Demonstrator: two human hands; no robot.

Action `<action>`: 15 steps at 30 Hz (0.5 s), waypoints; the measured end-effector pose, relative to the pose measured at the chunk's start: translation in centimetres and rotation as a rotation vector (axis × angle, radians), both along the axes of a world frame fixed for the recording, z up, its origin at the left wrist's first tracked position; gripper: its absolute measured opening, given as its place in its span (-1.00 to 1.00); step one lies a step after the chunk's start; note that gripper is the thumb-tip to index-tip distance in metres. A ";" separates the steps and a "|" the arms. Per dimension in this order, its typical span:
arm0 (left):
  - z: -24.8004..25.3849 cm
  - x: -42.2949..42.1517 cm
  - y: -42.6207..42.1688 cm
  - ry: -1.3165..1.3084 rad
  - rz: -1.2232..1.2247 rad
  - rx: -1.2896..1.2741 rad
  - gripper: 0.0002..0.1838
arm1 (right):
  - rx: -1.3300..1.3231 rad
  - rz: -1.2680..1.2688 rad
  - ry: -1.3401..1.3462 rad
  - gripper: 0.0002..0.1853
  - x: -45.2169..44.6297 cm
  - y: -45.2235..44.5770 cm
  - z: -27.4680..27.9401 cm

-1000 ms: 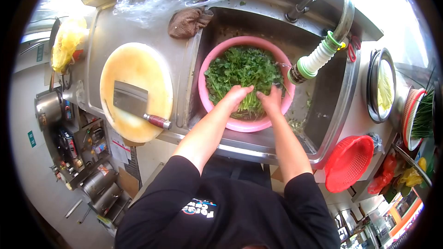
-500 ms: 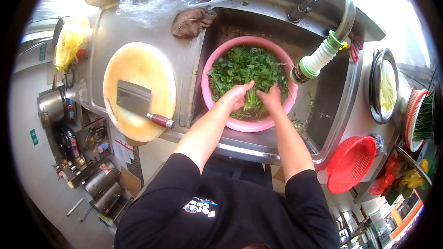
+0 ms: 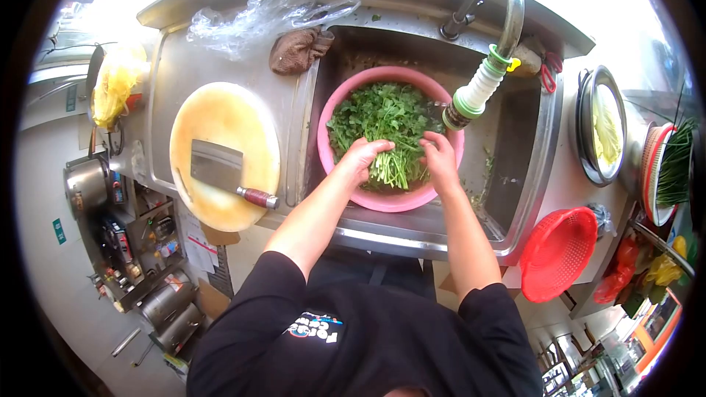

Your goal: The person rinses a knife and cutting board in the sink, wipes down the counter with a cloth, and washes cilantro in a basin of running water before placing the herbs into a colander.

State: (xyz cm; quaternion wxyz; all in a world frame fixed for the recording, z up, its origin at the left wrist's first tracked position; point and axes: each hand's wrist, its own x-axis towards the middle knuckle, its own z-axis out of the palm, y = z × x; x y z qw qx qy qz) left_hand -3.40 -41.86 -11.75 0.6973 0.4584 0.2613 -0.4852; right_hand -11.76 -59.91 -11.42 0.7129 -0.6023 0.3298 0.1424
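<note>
A pink basin [image 3: 330, 114] stands in the sink, filled with water and leafy greens that look like cilantro [image 3: 386, 114]. The pale stem ends point toward me. My left hand [image 3: 359, 159] is closed on the left side of the stems, its thumb stretched across the top and its other fingers partly hidden. On the right side of the bunch, my right hand [image 3: 440, 159] is open, fingers loosely bent and apart at the edge of the greens. The tap's white and green hose nozzle [image 3: 478, 92] hangs over the basin's right rim, with water near its mouth.
On the left, a cleaver [image 3: 218, 165] lies on a round chopping board [image 3: 254, 117]. Behind it are a brown cloth [image 3: 298, 51] and a clear plastic bag [image 3: 257, 15]. A red colander [image 3: 559, 257] and a bowl with cabbage [image 3: 607, 129] stand right of the sink [image 3: 518, 125].
The stem ends now show more plainly above the water, gathered between my hands. My right hand has come away from the stems and its fingers have loosened. The camera view has shifted slightly.
</note>
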 end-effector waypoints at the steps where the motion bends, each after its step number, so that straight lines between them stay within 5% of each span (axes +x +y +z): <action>1: 0.1 0.2 0.3 0.040 0.027 0.009 -0.79 | -0.258 -0.070 0.024 -0.47 -0.2 0.1 -0.4; 3: 0.2 0.5 1.1 0.084 0.020 -0.013 -0.79 | -0.139 -0.111 0.229 -0.58 -0.8 1.7 -0.5; 5: 0.1 0.5 1.8 0.206 0.017 -0.149 -0.72 | 0.271 -0.255 0.354 -0.57 -1.0 3.6 -0.8; 6: 0.3 0.4 1.8 0.234 0.003 -0.160 -0.71 | 0.391 -0.271 0.179 -0.53 -1.4 4.9 -2.9; 10: -0.3 -0.2 1.5 0.134 0.038 -0.126 -0.79 | -0.462 0.011 -0.162 -0.52 -0.2 8.4 -1.0; 15: 2.1 0.0 1.5 0.100 0.016 -0.086 -0.84 | -0.681 0.252 -0.320 -0.60 -0.7 7.2 -0.6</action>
